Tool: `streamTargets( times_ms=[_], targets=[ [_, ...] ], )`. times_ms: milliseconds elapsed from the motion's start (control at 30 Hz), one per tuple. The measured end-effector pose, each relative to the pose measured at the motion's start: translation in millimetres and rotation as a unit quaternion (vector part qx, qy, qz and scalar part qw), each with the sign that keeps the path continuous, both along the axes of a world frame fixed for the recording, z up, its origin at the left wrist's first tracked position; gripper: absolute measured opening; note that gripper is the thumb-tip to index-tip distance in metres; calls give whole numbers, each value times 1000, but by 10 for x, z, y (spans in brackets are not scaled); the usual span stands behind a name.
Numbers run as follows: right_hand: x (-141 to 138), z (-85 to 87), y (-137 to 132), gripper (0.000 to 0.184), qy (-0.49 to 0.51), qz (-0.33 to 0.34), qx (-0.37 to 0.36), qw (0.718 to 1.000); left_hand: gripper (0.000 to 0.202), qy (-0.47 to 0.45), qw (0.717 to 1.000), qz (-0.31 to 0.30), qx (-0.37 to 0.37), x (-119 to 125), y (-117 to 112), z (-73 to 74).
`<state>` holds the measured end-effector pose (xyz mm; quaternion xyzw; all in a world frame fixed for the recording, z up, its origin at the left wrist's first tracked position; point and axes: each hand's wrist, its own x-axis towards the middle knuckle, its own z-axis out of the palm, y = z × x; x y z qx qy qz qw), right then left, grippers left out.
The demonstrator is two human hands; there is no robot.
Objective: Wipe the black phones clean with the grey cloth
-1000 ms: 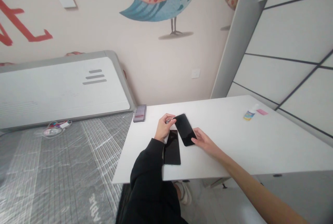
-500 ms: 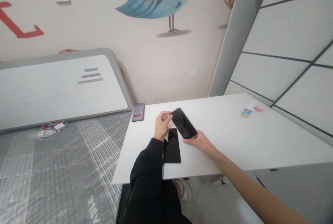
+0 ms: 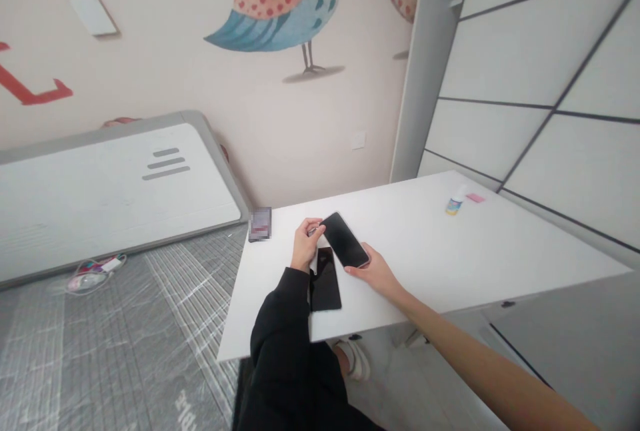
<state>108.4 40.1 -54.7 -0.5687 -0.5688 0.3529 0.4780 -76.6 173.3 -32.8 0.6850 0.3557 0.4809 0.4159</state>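
Phone (image 3: 344, 239): black, screen up, angled across the middle of the white table (image 3: 505, 251). Its far end is near the left hand (image 3: 305, 246), and its near corner is in the right hand (image 3: 373, 273). Cannot tell from this view whether it rests on the table or is slightly raised.

Right hand: narrow grip, thumb and fingers closed at the phone's near corner. Left hand: narrow pinch, fingertips closed on a pale item (image 3: 314, 231), too small to identify. The item sits just beside the phone's far end; contact between them cannot be confirmed.

Step in hand (judgement): both hands are working close around the phone, which is held at one corner while the pinched item is kept at its far end. The next move calls for a steady corner hold and clearance from the dark slab (image 3: 325, 281). This lies flat just below the phone, its edge partly behind the left wrist; cannot tell whether it is a second phone or a dark sheet.

Black sleeve (image 3: 280, 314) covers the left arm; the right forearm is bare. Blurred object (image 3: 260, 224) lies at the table's far left corner. Small bottle (image 3: 454, 205) and pink pad (image 3: 475, 197) stand together at the far right, well apart from both hands.
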Motion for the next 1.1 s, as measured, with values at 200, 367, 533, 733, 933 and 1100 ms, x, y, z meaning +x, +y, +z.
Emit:
streamTargets(
  times_ms=[200, 367, 533, 733, 933, 1100],
  targets=[
    [169, 119, -245, 87, -125, 25, 24, 992, 33, 128, 988, -86, 3, -36, 7, 50],
    [256, 120, -406, 80, -219, 40, 41, 974, 31, 201, 973, -110, 6, -28, -25, 55],
    [288, 60, -538, 63, -266, 39, 66, 961, 21, 216, 972, -86, 29, -32, -101, 60],
    [285, -19, -637, 80, -305, 44, 96, 946, 26, 184, 981, 57, 35, -110, -146, 52],
    [239, -85, -561, 72, -332, 141, 110, 926, 30, 105, 986, 121, 37, -259, -159, 110],
    [241, 55, -570, 72, -290, 167, 106, 937, 39, 42, 995, 73, 46, 54, -240, 373]
  ],
)
